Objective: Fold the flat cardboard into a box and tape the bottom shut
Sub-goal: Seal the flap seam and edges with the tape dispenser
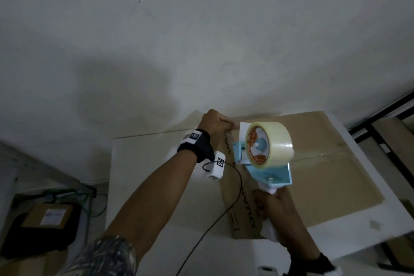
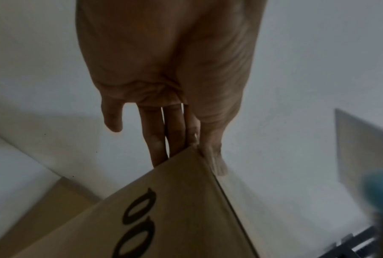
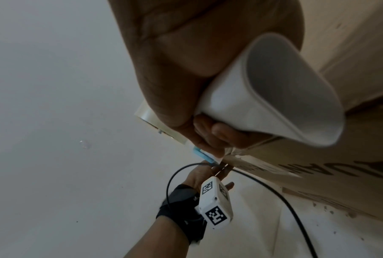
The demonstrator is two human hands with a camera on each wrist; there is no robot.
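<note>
A brown cardboard box (image 1: 313, 163) stands on the white table (image 1: 145, 186), its flaps closed on top with a seam running left to right. My left hand (image 1: 215, 122) rests on the far left corner. In the left wrist view its straight fingers (image 2: 155, 139) lie against one face of the box (image 2: 175, 200), with the thumb across the corner edge. My right hand (image 1: 273, 206) grips the white handle (image 3: 263, 97) of a blue tape dispenser (image 1: 266, 170). The dispenser is raised over the left end of the box, and its clear tape roll (image 1: 275, 143) faces me.
A black cable (image 1: 224, 213) runs from my left wrist camera across the box side and table. On the floor at left a dark case (image 1: 44, 219) carries a small carton. A dark shelf frame (image 1: 380, 123) stands at right. A white wall is close behind the table.
</note>
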